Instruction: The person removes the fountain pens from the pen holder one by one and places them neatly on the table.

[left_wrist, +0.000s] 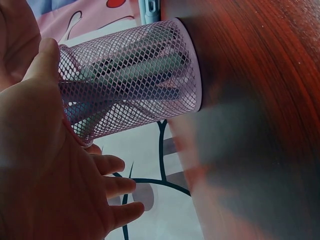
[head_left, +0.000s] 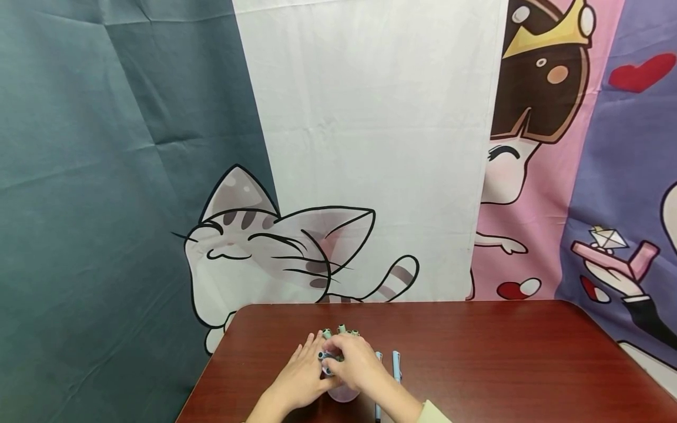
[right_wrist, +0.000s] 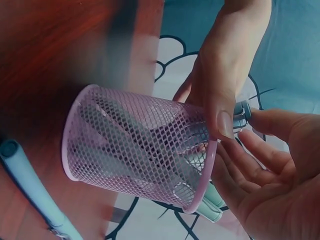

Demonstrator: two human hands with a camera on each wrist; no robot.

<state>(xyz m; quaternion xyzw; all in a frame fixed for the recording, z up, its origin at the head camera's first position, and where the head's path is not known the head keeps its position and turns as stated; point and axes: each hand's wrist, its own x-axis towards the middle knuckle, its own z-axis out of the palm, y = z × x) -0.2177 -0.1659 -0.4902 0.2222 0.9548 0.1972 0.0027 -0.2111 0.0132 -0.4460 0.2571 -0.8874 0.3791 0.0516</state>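
Note:
A pink mesh pen holder (head_left: pixel 344 395) stands upright on the table with several pens inside, seen through the mesh (left_wrist: pixel 145 75). My left hand (head_left: pixel 302 376) holds it near the rim, the thumb on the near side and the other fingers stretched out beyond the far side. From the right, my right hand (head_left: pixel 361 361) reaches over the top; its thumb and fingertips pinch the capped end of a grey-blue pen (right_wrist: pixel 243 111) that sticks out of the holder. Green pen ends (right_wrist: pixel 212 202) poke out beside it. Part of the rim is hidden by the hands.
Two light-blue pens lie on the table to the right of the holder: one pen (head_left: pixel 396 365) farther right, another pen (head_left: pixel 378 411) partly behind my right forearm. The brown table (head_left: pixel 502 352) ends at a printed curtain (head_left: pixel 381 147) behind.

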